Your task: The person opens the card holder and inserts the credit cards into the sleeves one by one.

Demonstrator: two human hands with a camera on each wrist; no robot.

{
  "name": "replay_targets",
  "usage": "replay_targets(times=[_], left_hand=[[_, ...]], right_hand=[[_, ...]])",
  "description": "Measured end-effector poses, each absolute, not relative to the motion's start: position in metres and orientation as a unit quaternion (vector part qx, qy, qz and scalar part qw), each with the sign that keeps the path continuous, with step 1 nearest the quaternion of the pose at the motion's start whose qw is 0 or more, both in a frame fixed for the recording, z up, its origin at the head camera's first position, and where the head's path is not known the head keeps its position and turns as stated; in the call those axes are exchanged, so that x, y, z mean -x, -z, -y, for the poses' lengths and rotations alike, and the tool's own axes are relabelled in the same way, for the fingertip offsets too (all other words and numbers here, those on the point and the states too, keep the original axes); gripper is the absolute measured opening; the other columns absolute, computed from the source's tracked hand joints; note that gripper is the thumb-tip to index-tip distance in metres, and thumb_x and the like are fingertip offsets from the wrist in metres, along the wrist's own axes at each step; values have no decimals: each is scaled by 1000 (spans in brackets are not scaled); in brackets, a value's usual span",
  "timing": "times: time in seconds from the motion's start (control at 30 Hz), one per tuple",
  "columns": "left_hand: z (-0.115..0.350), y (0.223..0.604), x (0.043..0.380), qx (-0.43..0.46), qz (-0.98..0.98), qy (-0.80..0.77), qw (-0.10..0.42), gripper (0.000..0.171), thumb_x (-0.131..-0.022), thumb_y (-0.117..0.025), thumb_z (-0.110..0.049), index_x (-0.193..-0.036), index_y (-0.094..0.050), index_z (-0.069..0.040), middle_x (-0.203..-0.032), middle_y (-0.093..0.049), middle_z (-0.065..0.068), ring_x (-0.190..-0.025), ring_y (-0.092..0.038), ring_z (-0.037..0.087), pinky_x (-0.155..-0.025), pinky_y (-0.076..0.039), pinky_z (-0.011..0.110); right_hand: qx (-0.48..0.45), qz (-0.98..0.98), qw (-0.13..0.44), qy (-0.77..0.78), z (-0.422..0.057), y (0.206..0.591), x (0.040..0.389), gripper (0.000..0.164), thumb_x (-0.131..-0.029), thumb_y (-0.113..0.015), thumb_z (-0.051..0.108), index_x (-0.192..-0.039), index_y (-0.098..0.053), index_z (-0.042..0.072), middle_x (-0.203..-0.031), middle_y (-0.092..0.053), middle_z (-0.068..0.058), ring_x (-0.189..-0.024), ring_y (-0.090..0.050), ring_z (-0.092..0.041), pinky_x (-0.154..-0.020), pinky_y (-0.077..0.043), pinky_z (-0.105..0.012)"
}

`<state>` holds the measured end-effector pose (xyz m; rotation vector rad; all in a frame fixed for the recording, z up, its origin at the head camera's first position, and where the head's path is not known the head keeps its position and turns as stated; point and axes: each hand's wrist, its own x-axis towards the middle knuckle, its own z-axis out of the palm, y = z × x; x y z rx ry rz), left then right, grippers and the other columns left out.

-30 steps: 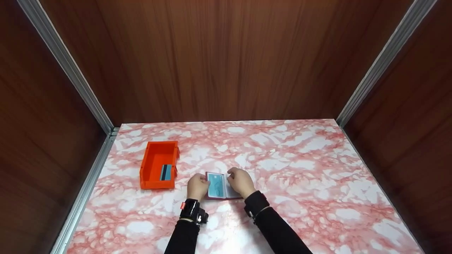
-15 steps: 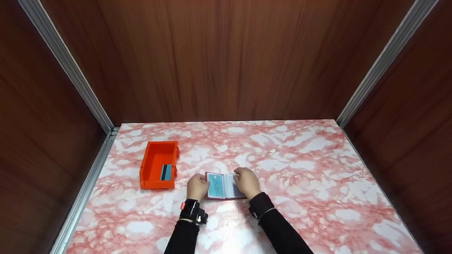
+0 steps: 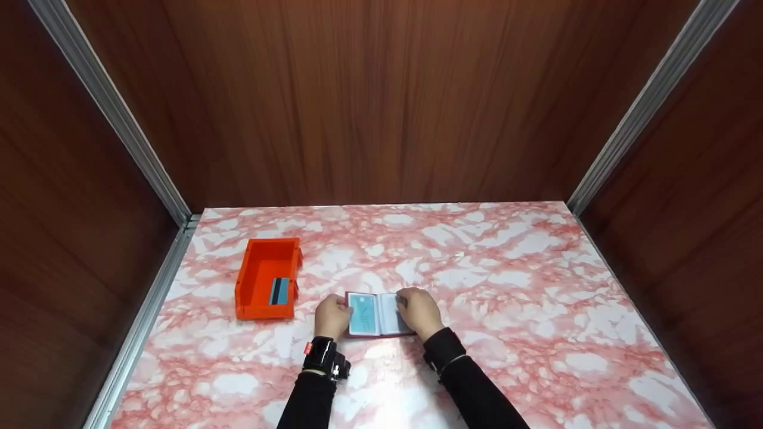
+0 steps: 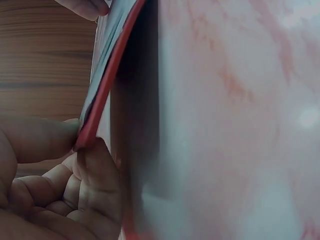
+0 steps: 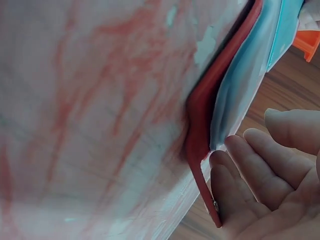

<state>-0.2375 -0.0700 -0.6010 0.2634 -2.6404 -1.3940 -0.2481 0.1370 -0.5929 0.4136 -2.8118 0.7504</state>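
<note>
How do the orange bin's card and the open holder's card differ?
The bin card shows a dark stripe; the holder card, a pale square. The bin card lies inside the orange bin; the holder card sits on the left in the open holder. Both are blue.

Head cam looks forward and down from above the near side of the bench (image 3: 506,268), far enough back to fit both far corners plus the back wall (image 3: 369,107). Left wrist cam's super close on the left fingers (image 4: 100,185), rolled sideways, bench filling its right side. Right wrist one's just as tight on the right fingers (image 5: 260,175), rolled the opposite way. All three share the red card holder (image 3: 387,316); head and right wrist both catch the orange bin (image 3: 265,312).
</note>
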Motion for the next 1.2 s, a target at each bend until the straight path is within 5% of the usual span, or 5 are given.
replay_targets(times=[1.2], left_hand=[[71, 604, 239, -90, 881, 457, 75, 11, -78, -71, -2, -88, -68, 3, -73, -65, 8, -73, -62, 25, -71, -51, 39]], right_hand=[[-165, 955, 122, -213, -132, 597, 242, 12, -81, -75, 5, -93, -76, 8, -93, -73, -6, -91, -66, -30, -81, -53, -42]])
